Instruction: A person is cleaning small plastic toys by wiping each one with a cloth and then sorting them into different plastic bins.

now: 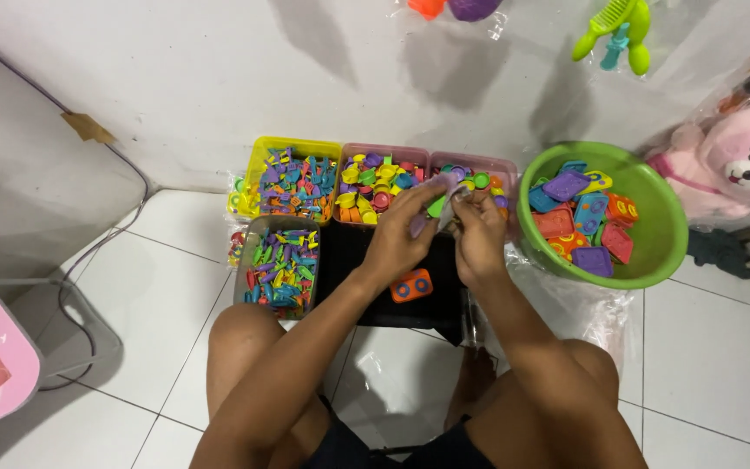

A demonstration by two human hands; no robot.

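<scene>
Two hands meet over the black tray (353, 260): the left hand (401, 230) pinches a small purple toy piece (441, 182), and the right hand (479, 230) grips a clear bag (450, 208).

The scene is evenly and brightly lit by diffuse indoor light. Soft, blurred shadows of hanging objects fall on the white painted wall (219, 78) at the top of the frame, indicating a source in front of and above the wall. The glossy white floor tiles (167, 287) show faint sheen but no hard glare. Crinkled clear plastic sheeting (583, 308) on the floor gives small specular highlights. Wide-angle distortion bends the wall-floor junction and stretches objects at the corners. Focus is acceptable at centre; fine detail in the small multicoloured plastic toy pieces (292, 182) is smeared by compression. The fingers show slight motion blur.
</scene>
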